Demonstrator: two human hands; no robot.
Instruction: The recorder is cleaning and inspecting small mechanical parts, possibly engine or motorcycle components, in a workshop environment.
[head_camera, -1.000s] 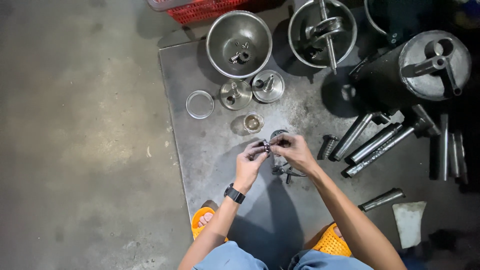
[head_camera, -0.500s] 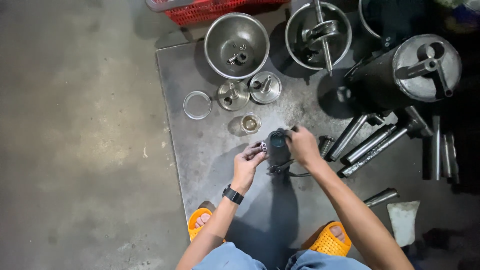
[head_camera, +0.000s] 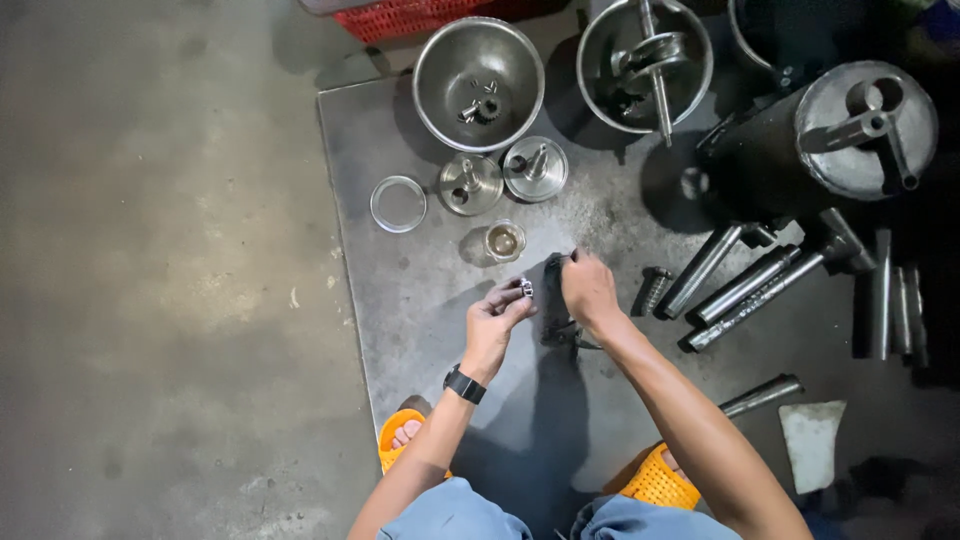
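I crouch over a grey metal sheet (head_camera: 420, 290) on the floor. My left hand (head_camera: 497, 318), with a black watch on its wrist, pinches a small shiny metal part (head_camera: 526, 289) between its fingertips. My right hand (head_camera: 588, 288) rests on top of a dark metal piece (head_camera: 553, 305) that stands on the sheet and hides most of it. The two hands are a few centimetres apart. A small glass cup (head_camera: 504, 241) with amber liquid stands just beyond them.
Two steel bowls (head_camera: 478, 70) (head_camera: 645, 60) hold machine parts at the far edge, with two round steel discs (head_camera: 470, 184) and a clear ring (head_camera: 398, 203) nearer. A dark cylinder (head_camera: 820, 140) and several steel rods (head_camera: 745, 285) lie to the right. A white cloth (head_camera: 811, 443) lies near my orange sandals.
My hands, joined on the small part a second ago, have separated. The right hand moved onto the dark piece; the left keeps the small shiny part.
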